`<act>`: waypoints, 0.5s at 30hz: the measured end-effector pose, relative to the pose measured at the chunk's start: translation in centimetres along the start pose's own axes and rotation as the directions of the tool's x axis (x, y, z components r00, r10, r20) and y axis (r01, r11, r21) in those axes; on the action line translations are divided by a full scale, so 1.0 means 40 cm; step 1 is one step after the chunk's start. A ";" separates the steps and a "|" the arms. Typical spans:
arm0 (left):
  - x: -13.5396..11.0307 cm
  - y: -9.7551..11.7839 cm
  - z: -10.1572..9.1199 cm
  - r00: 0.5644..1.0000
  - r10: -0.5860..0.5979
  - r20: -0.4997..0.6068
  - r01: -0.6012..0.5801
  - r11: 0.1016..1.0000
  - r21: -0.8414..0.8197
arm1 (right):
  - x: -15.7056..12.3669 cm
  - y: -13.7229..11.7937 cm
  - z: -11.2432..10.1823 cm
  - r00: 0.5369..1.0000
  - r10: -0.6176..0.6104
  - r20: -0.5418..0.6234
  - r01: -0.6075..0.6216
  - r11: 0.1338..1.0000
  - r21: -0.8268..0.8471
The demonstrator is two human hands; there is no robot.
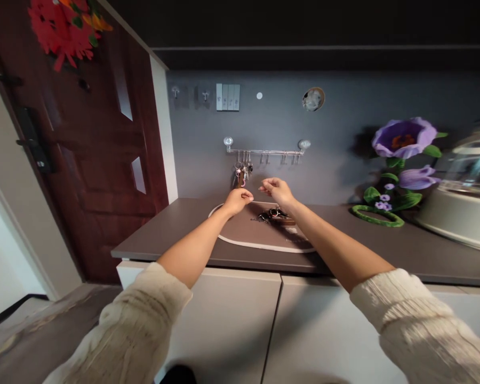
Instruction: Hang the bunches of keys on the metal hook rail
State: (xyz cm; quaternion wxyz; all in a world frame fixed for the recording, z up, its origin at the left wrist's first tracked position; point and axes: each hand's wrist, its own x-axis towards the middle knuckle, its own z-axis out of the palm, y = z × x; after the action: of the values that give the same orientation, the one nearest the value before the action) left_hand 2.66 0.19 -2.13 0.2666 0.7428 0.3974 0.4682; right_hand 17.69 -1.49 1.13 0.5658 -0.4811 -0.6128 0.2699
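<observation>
My left hand [239, 201] is raised over the mat's left part, thumb and fingers pinched together. My right hand [277, 190] hangs a little higher to its right, its fingers curled into a pinch. Whatever either pinch holds, if anything, is too small to make out. A bunch of keys [244, 172] hangs from the left hooks of a clear wall rail [268, 152], just above my left hand. Below my right hand, a dark pile of keys [272, 215] lies on the brown, white-edged mat [240, 226], partly hidden by my right forearm.
The mat rests on a dark countertop [160, 229] above white cabinets [232, 304]. Right of it stand a purple fabric flower [404, 140] with a green base and a domed white container [456, 213]. A dark red door [92, 138] is on the left.
</observation>
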 end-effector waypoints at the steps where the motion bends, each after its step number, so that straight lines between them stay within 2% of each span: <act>1: -0.002 -0.001 0.001 1.000 0.009 0.025 -0.009 1.000 0.004 | -0.014 0.012 -0.006 1.000 -0.003 0.004 0.003 1.000 -0.011; 6: -0.010 -0.014 0.006 0.984 0.038 0.175 -0.039 0.999 0.000 | -0.062 0.067 -0.035 0.999 -0.018 0.048 0.022 0.996 -0.088; 9: -0.013 -0.023 0.009 0.964 0.069 0.257 -0.078 0.997 0.026 | -0.074 0.089 -0.047 0.996 -0.052 0.077 0.066 0.980 -0.190; 15: -0.014 -0.037 0.013 0.927 0.102 0.360 -0.149 0.983 0.104 | -0.089 0.089 -0.051 0.986 -0.116 0.122 0.161 0.860 -0.485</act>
State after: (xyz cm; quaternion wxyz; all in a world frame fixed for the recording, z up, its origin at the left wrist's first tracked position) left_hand 2.48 0.50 -3.74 0.2543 0.8545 0.3241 0.3165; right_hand 20.29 -3.71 -3.10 0.4145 -0.5518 -0.7187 0.0844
